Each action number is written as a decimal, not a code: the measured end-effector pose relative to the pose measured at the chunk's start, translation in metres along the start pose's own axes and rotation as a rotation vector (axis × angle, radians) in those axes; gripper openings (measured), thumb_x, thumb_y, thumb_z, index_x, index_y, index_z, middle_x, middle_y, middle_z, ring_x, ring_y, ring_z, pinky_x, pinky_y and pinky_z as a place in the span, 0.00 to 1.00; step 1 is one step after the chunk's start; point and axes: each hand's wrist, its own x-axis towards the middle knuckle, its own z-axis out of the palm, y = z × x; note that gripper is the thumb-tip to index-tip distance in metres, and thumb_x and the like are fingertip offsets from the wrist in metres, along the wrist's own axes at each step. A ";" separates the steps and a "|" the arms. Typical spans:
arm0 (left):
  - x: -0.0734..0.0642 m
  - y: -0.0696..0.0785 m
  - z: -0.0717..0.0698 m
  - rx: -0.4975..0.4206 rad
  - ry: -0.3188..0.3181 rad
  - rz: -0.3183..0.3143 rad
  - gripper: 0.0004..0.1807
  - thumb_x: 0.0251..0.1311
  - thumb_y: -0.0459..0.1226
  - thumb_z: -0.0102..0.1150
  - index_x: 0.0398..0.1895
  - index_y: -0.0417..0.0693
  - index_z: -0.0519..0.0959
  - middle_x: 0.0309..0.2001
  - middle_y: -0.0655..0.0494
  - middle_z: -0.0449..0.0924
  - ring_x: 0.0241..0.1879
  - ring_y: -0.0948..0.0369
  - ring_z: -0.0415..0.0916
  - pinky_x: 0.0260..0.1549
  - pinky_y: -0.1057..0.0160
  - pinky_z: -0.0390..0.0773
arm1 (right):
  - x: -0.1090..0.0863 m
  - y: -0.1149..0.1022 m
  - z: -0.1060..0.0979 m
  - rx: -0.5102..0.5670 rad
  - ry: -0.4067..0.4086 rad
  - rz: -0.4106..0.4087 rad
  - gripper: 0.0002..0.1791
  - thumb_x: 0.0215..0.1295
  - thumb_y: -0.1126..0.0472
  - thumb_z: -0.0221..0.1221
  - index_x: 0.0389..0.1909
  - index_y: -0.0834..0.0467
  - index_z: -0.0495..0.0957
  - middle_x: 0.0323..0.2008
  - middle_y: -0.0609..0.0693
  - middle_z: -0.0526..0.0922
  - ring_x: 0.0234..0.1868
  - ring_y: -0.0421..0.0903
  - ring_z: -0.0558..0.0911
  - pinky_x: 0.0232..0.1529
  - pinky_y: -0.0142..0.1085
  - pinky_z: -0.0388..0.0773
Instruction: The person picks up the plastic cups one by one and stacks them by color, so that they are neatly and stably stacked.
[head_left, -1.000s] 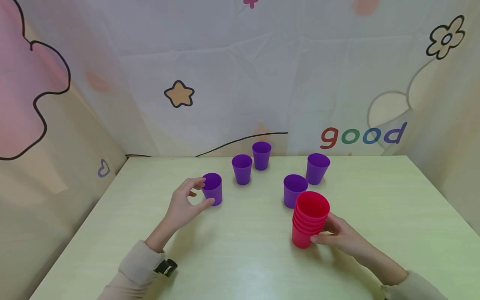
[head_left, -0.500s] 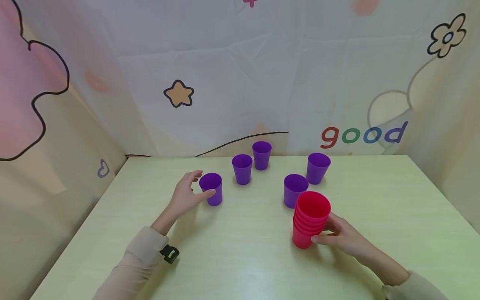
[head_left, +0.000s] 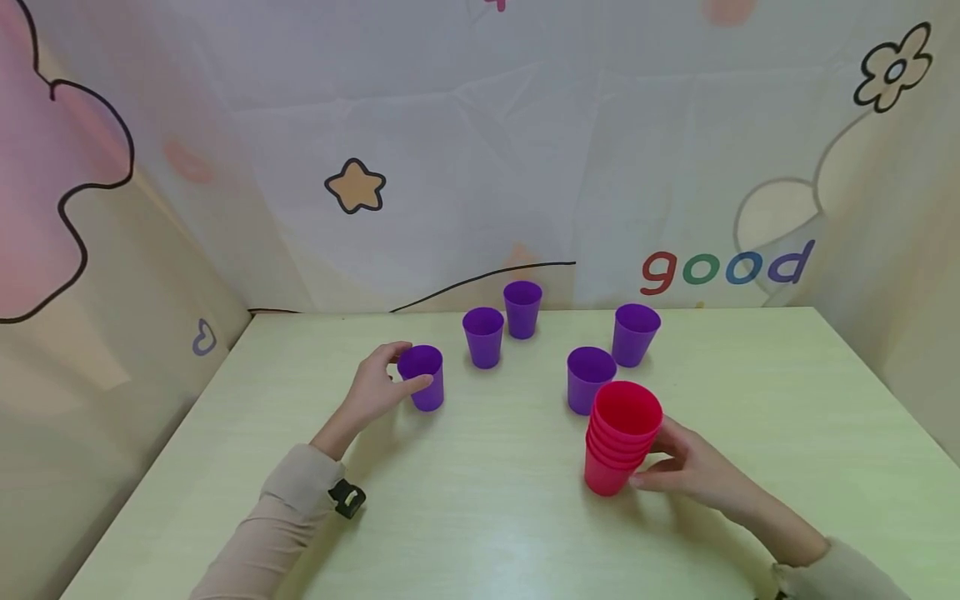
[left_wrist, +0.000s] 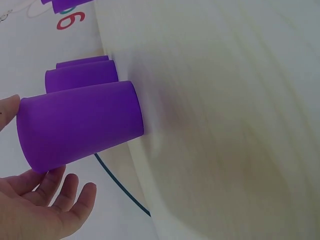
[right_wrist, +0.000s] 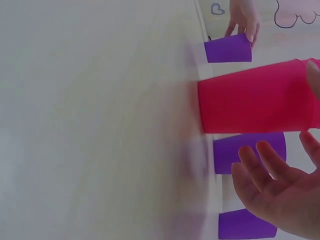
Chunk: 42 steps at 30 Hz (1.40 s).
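My left hand (head_left: 373, 390) pinches a purple cup (head_left: 427, 390) near its rim, thumb on one side and a forefinger on the other. In the left wrist view that cup (left_wrist: 82, 125) stands on the table while the other fingers (left_wrist: 85, 197) stay off it. A nested stack of red cups (head_left: 617, 450) stands upright at the right of the table. Beside it, my right hand (head_left: 697, 471) is loosely spread, thumb and fingertips very near its side. The right wrist view shows loose fingers (right_wrist: 272, 162) apart from the red stack (right_wrist: 255, 100); whether the forefinger touches is unclear.
Behind the red stack stand a purple cup (head_left: 588, 383) and another purple cup (head_left: 635, 336). Towards the back centre are a purple cup (head_left: 483, 339) and a further purple cup (head_left: 522, 311). A printed cloth (head_left: 465, 167) hangs behind the pale table (head_left: 480, 500).
My left hand first drew back leftward from the purple cup's far rim, then closed its fingers on the cup. My right hand has eased slightly away from the red stack, which stays put.
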 end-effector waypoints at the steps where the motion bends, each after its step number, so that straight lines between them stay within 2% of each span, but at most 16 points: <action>1: 0.000 0.000 0.000 0.001 0.000 0.000 0.36 0.49 0.42 0.66 0.59 0.35 0.65 0.53 0.41 0.70 0.51 0.48 0.66 0.47 0.50 0.69 | 0.001 0.000 -0.002 -0.002 -0.001 0.000 0.36 0.52 0.65 0.64 0.62 0.63 0.59 0.47 0.53 0.74 0.46 0.41 0.76 0.41 0.38 0.78; 4: 0.001 -0.001 0.000 -0.004 0.002 -0.008 0.36 0.48 0.42 0.66 0.59 0.35 0.66 0.52 0.42 0.71 0.51 0.49 0.66 0.47 0.50 0.70 | 0.002 -0.003 -0.009 -0.016 0.009 0.020 0.38 0.52 0.65 0.64 0.63 0.61 0.58 0.50 0.52 0.73 0.47 0.46 0.76 0.41 0.38 0.78; 10: 0.004 -0.003 0.001 -0.015 0.003 -0.022 0.36 0.48 0.42 0.66 0.59 0.36 0.66 0.51 0.43 0.71 0.51 0.49 0.66 0.47 0.51 0.70 | 0.005 -0.007 -0.019 -0.044 0.026 0.012 0.33 0.56 0.66 0.60 0.63 0.66 0.58 0.52 0.63 0.70 0.50 0.61 0.72 0.40 0.36 0.78; 17: 0.005 -0.003 0.001 -0.030 0.007 -0.047 0.36 0.48 0.43 0.67 0.59 0.37 0.67 0.51 0.43 0.71 0.52 0.50 0.65 0.47 0.50 0.69 | 0.017 -0.010 -0.029 -0.155 0.097 -0.033 0.29 0.60 0.66 0.57 0.62 0.66 0.61 0.54 0.64 0.70 0.50 0.61 0.73 0.39 0.33 0.77; 27: 0.004 -0.005 0.001 -0.039 0.019 -0.048 0.35 0.47 0.43 0.68 0.58 0.38 0.68 0.50 0.43 0.73 0.51 0.50 0.65 0.47 0.50 0.68 | 0.047 -0.010 -0.044 -0.285 0.177 -0.055 0.33 0.56 0.68 0.60 0.63 0.66 0.60 0.53 0.66 0.70 0.51 0.62 0.72 0.41 0.29 0.75; 30: 0.003 -0.005 0.001 -0.044 0.020 -0.052 0.35 0.46 0.43 0.68 0.58 0.38 0.68 0.49 0.43 0.73 0.52 0.50 0.65 0.47 0.50 0.68 | 0.056 -0.008 -0.045 -0.305 0.176 -0.049 0.33 0.54 0.69 0.60 0.62 0.66 0.61 0.54 0.66 0.69 0.52 0.61 0.71 0.43 0.34 0.76; 35: 0.003 -0.005 0.001 -0.048 0.016 -0.050 0.36 0.46 0.43 0.68 0.58 0.38 0.68 0.50 0.43 0.73 0.52 0.50 0.65 0.47 0.50 0.68 | 0.070 -0.003 -0.045 -0.305 0.147 -0.050 0.37 0.50 0.68 0.63 0.62 0.66 0.60 0.56 0.65 0.67 0.54 0.62 0.69 0.45 0.48 0.75; 42: 0.004 -0.006 0.001 -0.040 0.019 -0.045 0.35 0.46 0.43 0.68 0.58 0.38 0.68 0.50 0.44 0.73 0.52 0.50 0.65 0.47 0.50 0.68 | 0.086 -0.002 -0.044 -0.317 0.121 -0.050 0.40 0.48 0.65 0.65 0.64 0.63 0.59 0.57 0.64 0.67 0.54 0.61 0.69 0.46 0.50 0.74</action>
